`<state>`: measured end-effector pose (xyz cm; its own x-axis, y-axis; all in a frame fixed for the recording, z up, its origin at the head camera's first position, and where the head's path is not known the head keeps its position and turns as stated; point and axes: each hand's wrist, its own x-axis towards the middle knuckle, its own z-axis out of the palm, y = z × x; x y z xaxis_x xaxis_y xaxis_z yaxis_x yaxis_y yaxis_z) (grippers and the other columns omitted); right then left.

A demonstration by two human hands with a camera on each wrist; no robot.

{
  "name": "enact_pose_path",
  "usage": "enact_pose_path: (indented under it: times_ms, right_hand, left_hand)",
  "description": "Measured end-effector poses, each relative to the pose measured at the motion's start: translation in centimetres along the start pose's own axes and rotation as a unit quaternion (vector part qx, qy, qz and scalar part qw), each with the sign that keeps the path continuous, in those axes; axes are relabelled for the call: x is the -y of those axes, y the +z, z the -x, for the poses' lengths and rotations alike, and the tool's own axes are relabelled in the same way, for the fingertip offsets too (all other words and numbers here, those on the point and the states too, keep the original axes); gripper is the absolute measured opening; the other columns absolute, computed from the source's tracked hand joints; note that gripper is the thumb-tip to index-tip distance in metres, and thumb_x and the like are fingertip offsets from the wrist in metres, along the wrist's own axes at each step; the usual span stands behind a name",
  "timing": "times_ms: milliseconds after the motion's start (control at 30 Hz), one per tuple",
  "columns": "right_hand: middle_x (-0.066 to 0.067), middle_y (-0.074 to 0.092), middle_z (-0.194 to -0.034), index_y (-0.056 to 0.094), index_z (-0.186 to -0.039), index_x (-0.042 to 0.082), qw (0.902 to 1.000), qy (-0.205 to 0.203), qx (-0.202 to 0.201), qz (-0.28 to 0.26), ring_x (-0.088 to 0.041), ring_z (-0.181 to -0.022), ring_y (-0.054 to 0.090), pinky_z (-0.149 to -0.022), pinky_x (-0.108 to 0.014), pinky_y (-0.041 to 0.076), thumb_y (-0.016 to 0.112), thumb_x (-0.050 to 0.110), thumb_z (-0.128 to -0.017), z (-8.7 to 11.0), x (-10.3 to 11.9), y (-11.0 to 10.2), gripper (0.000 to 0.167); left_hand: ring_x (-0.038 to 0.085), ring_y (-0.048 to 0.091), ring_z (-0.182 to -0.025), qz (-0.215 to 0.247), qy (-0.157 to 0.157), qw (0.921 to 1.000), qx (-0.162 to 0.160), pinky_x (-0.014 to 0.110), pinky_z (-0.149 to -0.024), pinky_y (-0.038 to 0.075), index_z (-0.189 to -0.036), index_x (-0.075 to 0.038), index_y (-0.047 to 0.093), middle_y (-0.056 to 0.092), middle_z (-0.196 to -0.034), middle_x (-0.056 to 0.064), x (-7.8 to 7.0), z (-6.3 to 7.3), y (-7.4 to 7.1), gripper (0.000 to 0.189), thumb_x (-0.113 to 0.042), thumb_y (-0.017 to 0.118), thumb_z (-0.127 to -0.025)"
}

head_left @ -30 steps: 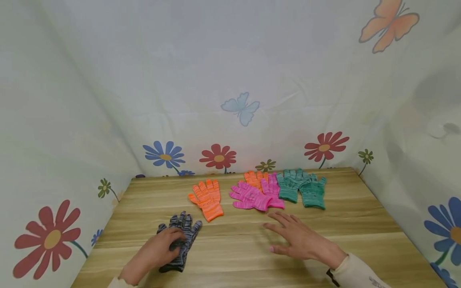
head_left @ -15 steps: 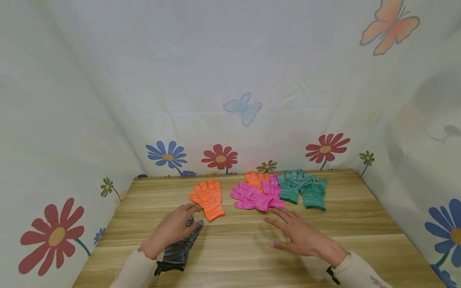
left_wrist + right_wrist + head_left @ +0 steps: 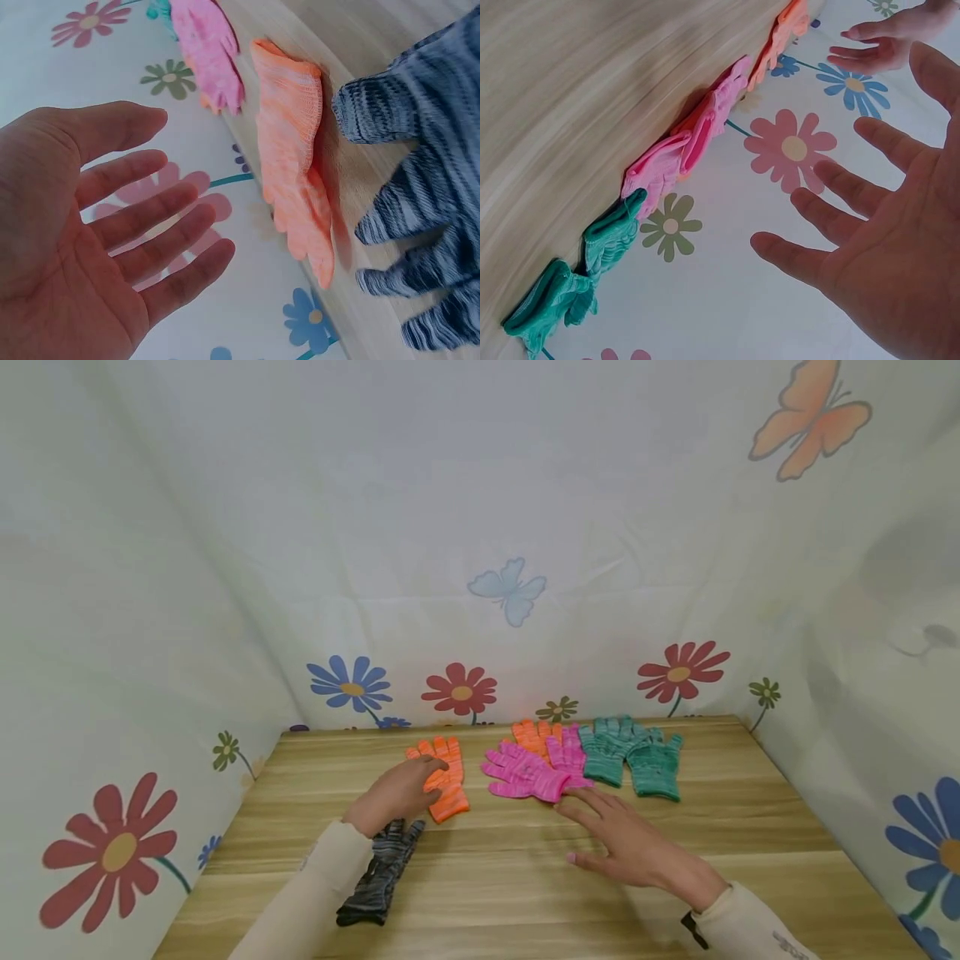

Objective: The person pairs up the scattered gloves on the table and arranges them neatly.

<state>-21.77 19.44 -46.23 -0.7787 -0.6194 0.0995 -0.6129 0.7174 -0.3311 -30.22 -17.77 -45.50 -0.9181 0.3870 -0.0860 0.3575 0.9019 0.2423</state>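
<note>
The left sleeve (image 3: 311,881) is cut long, in a pale cream cloth, and is ended at the wrist by a plain, rounded cuff (image 3: 356,843); the left hand (image 3: 401,789) is left bare. The right sleeve (image 3: 738,922) is made in the same cream colour, and the right hand (image 3: 628,845) is likewise uncovered. A dark marking (image 3: 789,947) is borne along that sleeve, too small to be read. At its wrist end a small black strap-like piece (image 3: 693,932) is seen.
</note>
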Motion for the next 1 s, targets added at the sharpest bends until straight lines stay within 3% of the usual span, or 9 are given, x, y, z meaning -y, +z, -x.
enact_pose_path:
  times_ms: [233,433,600,733,800,1000]
  right_hand:
    - [-0.007,0.033,-0.158,0.039,-0.150,0.029,1.0000,0.003,-0.001,-0.002,-0.036,-0.147,0.028,-0.113,-0.065,0.026,0.061,0.053,-0.092,-0.1,-0.1,-0.1,0.067]
    - [-0.006,0.031,-0.159,0.039,-0.151,0.029,0.9999,0.013,0.010,-0.003,-0.035,-0.148,0.025,-0.114,-0.064,0.026,0.063,0.049,-0.092,0.0,-0.1,-0.1,0.066]
    - [-0.005,0.030,-0.160,0.037,-0.151,0.031,0.9997,0.018,0.014,-0.009,-0.036,-0.149,0.024,-0.114,-0.064,0.025,0.062,0.049,-0.092,0.0,-0.2,0.1,0.067]
    - [-0.005,0.029,-0.160,0.036,-0.152,0.031,0.9996,0.017,0.016,-0.014,-0.036,-0.149,0.023,-0.114,-0.064,0.024,0.061,0.051,-0.093,0.1,-0.2,0.1,0.067]
    - [-0.006,0.029,-0.160,0.036,-0.152,0.031,0.9996,0.017,0.017,-0.013,-0.037,-0.149,0.023,-0.114,-0.064,0.025,0.059,0.053,-0.093,0.1,-0.2,0.1,0.067]
    - [-0.007,0.030,-0.160,0.036,-0.152,0.031,0.9996,0.016,0.015,-0.019,-0.038,-0.147,0.027,-0.112,-0.065,0.028,0.057,0.055,-0.093,0.2,0.0,0.2,0.067]
  left_hand:
    - [0.029,0.055,-0.126,0.001,-0.019,0.9994,0.028,0.048,-0.098,0.050,-0.140,-0.015,0.054,0.055,-0.141,0.007,0.4,-3.0,0.5,0.049,-0.021,0.067,-0.093]
    - [0.031,0.053,-0.127,0.009,-0.043,0.9975,0.056,0.049,-0.097,0.049,-0.139,-0.013,0.055,0.055,-0.141,0.010,0.8,-4.7,1.1,0.050,-0.016,0.067,-0.090]
    - [0.028,0.056,-0.122,0.018,-0.057,0.9950,0.080,0.046,-0.097,0.050,-0.138,-0.014,0.056,0.058,-0.136,0.008,1.0,-5.6,2.2,0.051,-0.019,0.069,-0.089]
    - [0.022,0.056,-0.097,0.016,-0.055,0.9949,0.083,0.037,-0.079,0.048,-0.131,-0.014,0.061,0.062,-0.119,0.008,1.1,-6.1,3.0,0.047,-0.013,0.070,-0.085]
    - [0.022,0.052,-0.092,0.009,-0.049,0.9954,0.082,0.035,-0.075,0.044,-0.128,-0.014,0.062,0.061,-0.116,0.008,0.9,-6.1,3.2,0.044,-0.011,0.069,-0.085]
    - [0.023,0.055,-0.110,0.009,-0.030,0.9972,0.067,0.038,-0.089,0.048,-0.126,-0.013,0.065,0.059,-0.130,0.008,0.2,-6.1,3.4,0.041,-0.001,0.062,-0.088]
